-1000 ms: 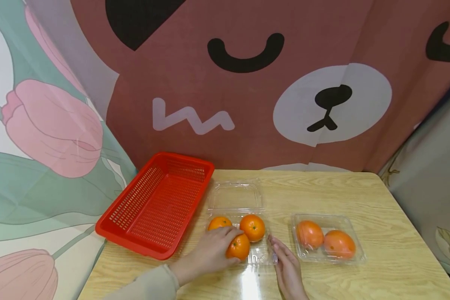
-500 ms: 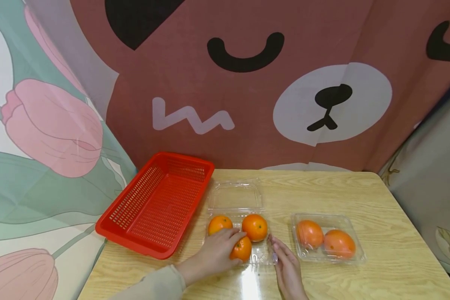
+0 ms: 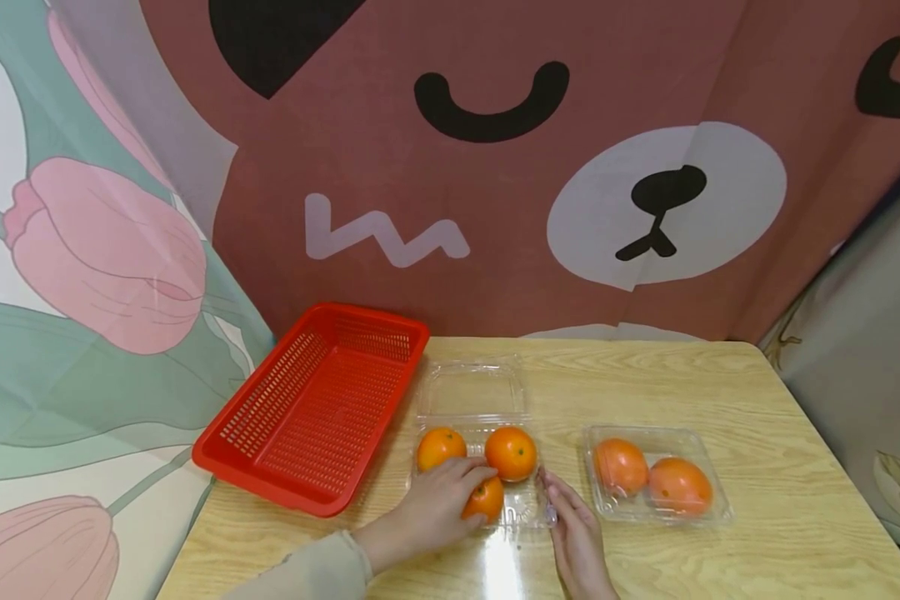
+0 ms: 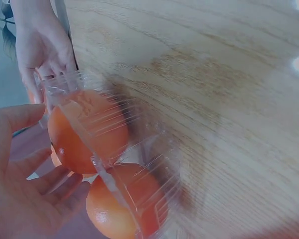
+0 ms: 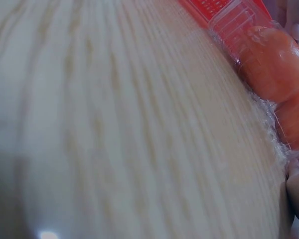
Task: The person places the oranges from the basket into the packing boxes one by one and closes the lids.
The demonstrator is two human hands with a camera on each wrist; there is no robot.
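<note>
An open clear plastic clamshell box (image 3: pixel 525 508) lies at the table's middle, its lid (image 3: pixel 472 392) folded back. Three oranges are in it: one at the back left (image 3: pixel 440 448), one at the back right (image 3: pixel 511 453) and one in front (image 3: pixel 486 500). My left hand (image 3: pixel 438 504) grips the front orange from the left, fingers over its top and thumb on the near side. The left wrist view shows its fingers (image 4: pixel 55 184) against the fruit. At the box's right edge, my right hand (image 3: pixel 579 533) holds the rim between thumb and fingers; its palm is partly hidden.
Left of the box stands a red perforated plastic basket (image 3: pixel 311 492). To the right, a closed clear box (image 3: pixel 648 437) contains two orange fruits (image 3: pixel 680 487). A bear-print cloth (image 3: pixel 495 200) hangs behind the wooden table (image 3: pixel 787 467).
My left hand and the front orange have shifted slightly right. The back right orange has also moved a little right. My right hand stays at the box's edge.
</note>
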